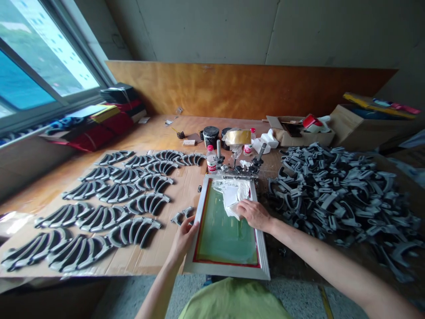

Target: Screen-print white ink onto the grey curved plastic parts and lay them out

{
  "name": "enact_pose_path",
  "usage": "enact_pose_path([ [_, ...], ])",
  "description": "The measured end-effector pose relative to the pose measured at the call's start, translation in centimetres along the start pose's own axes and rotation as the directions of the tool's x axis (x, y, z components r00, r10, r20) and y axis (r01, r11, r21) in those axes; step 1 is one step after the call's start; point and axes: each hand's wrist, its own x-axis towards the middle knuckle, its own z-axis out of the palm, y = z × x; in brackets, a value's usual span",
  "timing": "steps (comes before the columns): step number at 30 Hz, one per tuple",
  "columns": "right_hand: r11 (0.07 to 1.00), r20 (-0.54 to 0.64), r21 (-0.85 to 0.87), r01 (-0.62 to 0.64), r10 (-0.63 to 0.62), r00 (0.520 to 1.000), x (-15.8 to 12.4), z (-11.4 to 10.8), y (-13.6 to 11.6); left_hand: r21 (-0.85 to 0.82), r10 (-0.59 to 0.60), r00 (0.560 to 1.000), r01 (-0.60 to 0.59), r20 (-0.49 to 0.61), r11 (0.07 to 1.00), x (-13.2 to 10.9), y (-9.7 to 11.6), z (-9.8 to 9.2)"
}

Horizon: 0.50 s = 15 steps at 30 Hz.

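Observation:
A silk-screen frame [229, 268] with a green mesh and red border lies at the bench's front edge, hinged at its far end to a metal clamp [237, 169]. My left hand [183, 237] grips the frame's left rail, fingers curled over it. My right hand [255, 214] presses a crumpled white cloth [232, 195] onto the mesh near the upper right. White ink smears spread over the far part of the mesh.
Rows of grey curved plastic parts [109, 208] lie on cardboard at the left. A big heap of the same parts [341, 195] fills the right. Black ink tubs [210, 134], a tape roll [237, 136], small bottles and cardboard boxes [361, 124] stand behind.

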Motion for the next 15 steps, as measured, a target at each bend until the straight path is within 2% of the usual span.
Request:
enact_pose_path([
  [2, 0.997, -0.003, 0.062, -0.044, 0.044, 0.999, 0.6, -1.2, 1.0, -0.016, -0.017, 1.0, 0.017, 0.0, 1.0, -0.4, 0.7, 0.0],
  [5, 0.973, 0.016, 0.113, -0.202, 0.201, 0.979, 4.2, -3.4, 3.3, -0.041, -0.038, 0.999, 0.038, -0.007, 0.998, -1.0, 2.0, 0.0],
  [8, 0.934, 0.065, 0.049, -0.355, 0.352, 0.934, 8.2, -5.1, 5.2, -0.072, -0.05, 0.999, 0.051, 0.009, 0.996, -1.8, 3.9, -0.5],
  [10, 0.899, 0.015, -0.011, -0.437, 0.437, 0.899, 9.3, -6.2, 6.1, -0.091, -0.05, 0.998, 0.053, 0.037, 0.994, -2.1, 5.5, -1.1],
  [13, 0.86, -0.204, 0.031, -0.509, 0.504, 0.839, 7.4, -7.5, 7.8, -0.06, 0.016, 0.999, -0.014, 0.031, 0.998, -2.3, 8.3, -1.8],
  [15, 0.798, -0.312, 0.113, -0.592, 0.594, 0.742, 4.5, -7.4, 9.0, -0.08, 0.089, 0.996, -0.088, 0.006, 0.993, -1.9, 10.4, -1.8],
])
